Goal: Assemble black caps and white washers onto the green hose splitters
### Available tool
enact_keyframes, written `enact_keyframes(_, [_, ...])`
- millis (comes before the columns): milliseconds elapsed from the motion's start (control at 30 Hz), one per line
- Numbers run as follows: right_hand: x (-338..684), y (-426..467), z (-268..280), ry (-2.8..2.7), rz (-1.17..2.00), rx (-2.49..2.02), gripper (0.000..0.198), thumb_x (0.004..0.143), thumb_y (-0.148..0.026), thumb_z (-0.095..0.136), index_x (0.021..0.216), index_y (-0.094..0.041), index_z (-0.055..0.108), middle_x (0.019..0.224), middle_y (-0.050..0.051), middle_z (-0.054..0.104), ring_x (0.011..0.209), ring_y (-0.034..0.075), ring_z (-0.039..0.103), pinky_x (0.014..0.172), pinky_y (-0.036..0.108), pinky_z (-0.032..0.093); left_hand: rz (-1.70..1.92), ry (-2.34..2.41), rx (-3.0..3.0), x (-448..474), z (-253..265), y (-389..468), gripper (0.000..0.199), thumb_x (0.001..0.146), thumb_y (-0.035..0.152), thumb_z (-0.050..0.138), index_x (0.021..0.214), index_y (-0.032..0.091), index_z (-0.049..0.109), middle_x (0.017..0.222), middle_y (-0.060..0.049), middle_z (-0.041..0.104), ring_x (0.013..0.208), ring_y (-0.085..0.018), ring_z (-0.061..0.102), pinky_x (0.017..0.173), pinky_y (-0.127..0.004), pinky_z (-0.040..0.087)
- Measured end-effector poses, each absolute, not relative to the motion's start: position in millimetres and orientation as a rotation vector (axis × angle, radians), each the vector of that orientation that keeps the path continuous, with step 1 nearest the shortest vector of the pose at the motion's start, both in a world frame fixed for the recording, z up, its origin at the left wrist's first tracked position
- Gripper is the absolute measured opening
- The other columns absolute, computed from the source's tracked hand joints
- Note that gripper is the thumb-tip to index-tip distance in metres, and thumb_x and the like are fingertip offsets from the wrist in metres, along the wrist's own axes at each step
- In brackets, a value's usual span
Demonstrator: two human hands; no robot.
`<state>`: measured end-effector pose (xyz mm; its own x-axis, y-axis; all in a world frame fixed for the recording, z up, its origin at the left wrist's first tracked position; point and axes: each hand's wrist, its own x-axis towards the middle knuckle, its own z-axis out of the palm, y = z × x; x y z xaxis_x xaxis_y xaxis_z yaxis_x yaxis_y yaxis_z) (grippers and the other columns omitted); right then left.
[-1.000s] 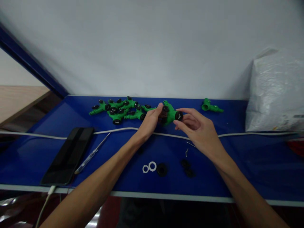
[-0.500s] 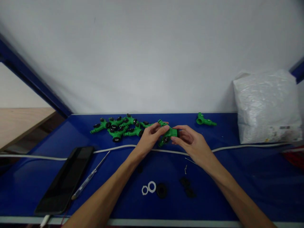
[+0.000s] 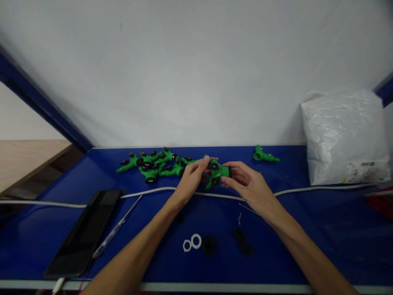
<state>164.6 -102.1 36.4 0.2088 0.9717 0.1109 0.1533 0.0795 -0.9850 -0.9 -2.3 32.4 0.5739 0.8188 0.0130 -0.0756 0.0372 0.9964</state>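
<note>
A green Y-shaped hose splitter [image 3: 218,171] with black valve knobs is held above the blue table, between both hands. My left hand [image 3: 194,174] grips one of its branches, thumb on top. My right hand [image 3: 244,178] closes its thumb and fingers around the black-collared end. Behind and left of my left hand lie several similar green splitters [image 3: 150,174] with black knobs. Another green splitter body [image 3: 265,155], with no black knobs visible, rests alone at the back right.
Near the front lie two white rings [image 3: 196,241], a black ring [image 3: 209,246], dark small parts [image 3: 242,241] and small screws [image 3: 240,218]. A phone [image 3: 84,233] and a screwdriver [image 3: 115,230] are at left. A white cable [image 3: 153,191] crosses the table; a plastic-wrapped package [image 3: 346,139] stands right.
My left thumb has shifted slightly up and left on the splitter, uncovering a black knob on its upper branch. The right hand keeps its hold.
</note>
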Motion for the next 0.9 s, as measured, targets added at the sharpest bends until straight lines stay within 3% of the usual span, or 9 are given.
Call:
enact_keyframes(500, [164.6, -102.3, 37.1, -1.217, 0.924, -1.356, 0.038, 0.084, -0.039, 0.079, 0.115, -0.025, 0.064, 0.089, 0.001, 0.075, 0.082, 0.02, 0.075, 0.085, 0.04, 0.06, 0.789, 0.687, 1.357, 0.8, 30.9, -4.4, 0.065, 0.091, 0.07, 0.057, 0.122, 0.017, 0.077, 0.099, -0.009, 0.077, 0.079, -0.019, 0.065, 0.066, -0.027, 0.045])
enact_keyframes(733, [160.6, -102.8, 39.6, -1.19, 0.973, -1.348, 0.039, 0.08, -0.039, 0.079, 0.111, -0.024, 0.06, 0.087, 0.002, 0.077, 0.08, 0.022, 0.077, 0.085, 0.042, 0.061, 0.757, 0.578, 1.2, -1.8, 25.5, 0.4, 0.05, 0.091, 0.057, 0.068, 0.13, 0.027, 0.073, 0.122, -0.007, 0.075, 0.097, -0.019, 0.067, 0.079, -0.027, 0.053])
enact_keyframes(900, [160.3, -101.7, 35.4, -1.226, 0.928, -1.383, 0.039, 0.079, -0.039, 0.078, 0.11, -0.024, 0.06, 0.087, 0.003, 0.078, 0.082, 0.023, 0.077, 0.083, 0.041, 0.062, 0.762, 0.582, 1.161, -1.0, 27.7, 1.0, 0.051, 0.088, 0.057, 0.071, 0.127, 0.025, 0.075, 0.12, -0.008, 0.075, 0.096, -0.019, 0.068, 0.078, -0.026, 0.054])
